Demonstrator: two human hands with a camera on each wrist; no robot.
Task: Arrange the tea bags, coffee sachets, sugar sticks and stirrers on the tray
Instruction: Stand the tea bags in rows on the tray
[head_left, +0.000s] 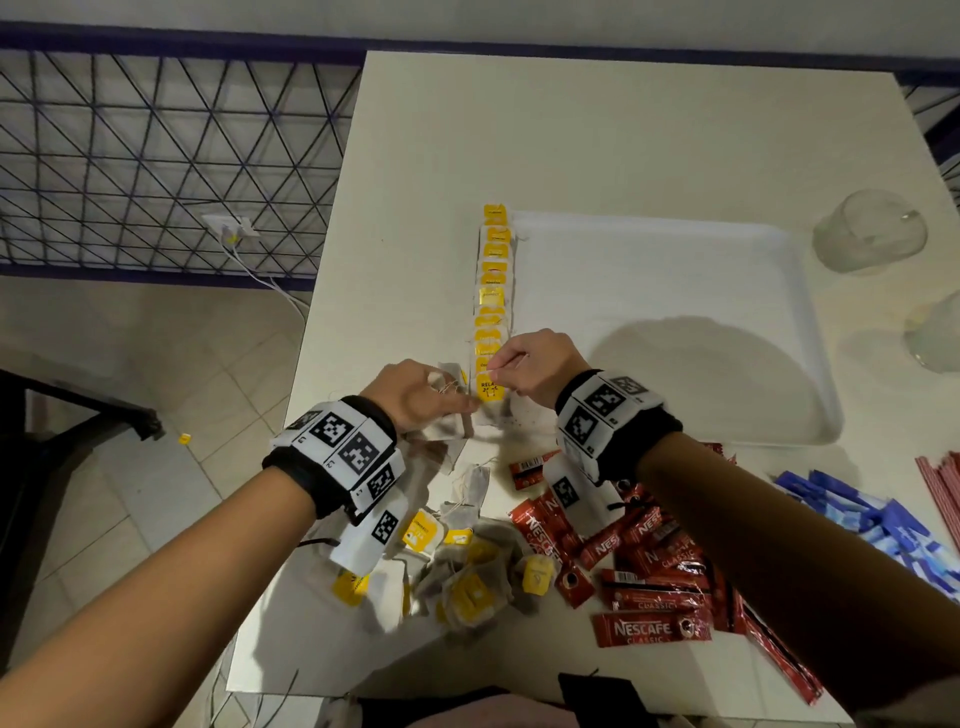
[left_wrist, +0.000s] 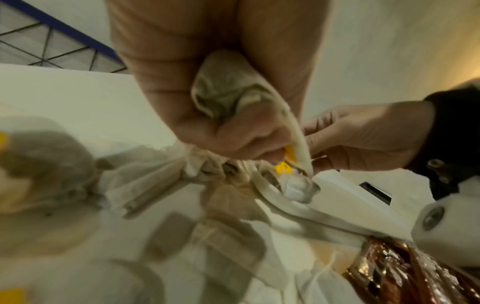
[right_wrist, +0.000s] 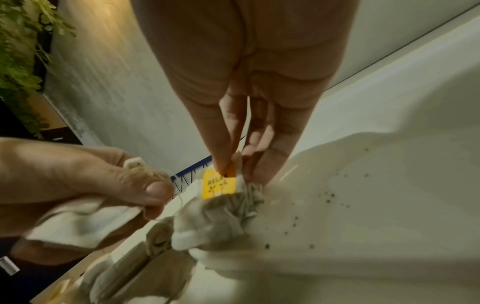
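Observation:
A row of tea bags with yellow tags (head_left: 492, 291) runs down the left rim of the white tray (head_left: 675, 332). My right hand (head_left: 524, 369) pinches the yellow tag (right_wrist: 219, 186) of the nearest tea bag (right_wrist: 221, 224) at the row's near end. My left hand (head_left: 421, 395) grips a bunch of tea bags (left_wrist: 228, 96) and their strings just left of that spot. Loose tea bags (head_left: 467, 577) lie in a heap near the table's front edge. Red coffee sachets (head_left: 649, 571) lie to their right, then blue sugar sticks (head_left: 872, 519) and red stirrers (head_left: 943, 483).
Two clear glasses (head_left: 870, 231) stand right of the tray on the white table (head_left: 571, 135). A wire mesh panel (head_left: 156, 156) and tiled floor lie to the left. Tea dust specks (right_wrist: 330, 195) dot the tray.

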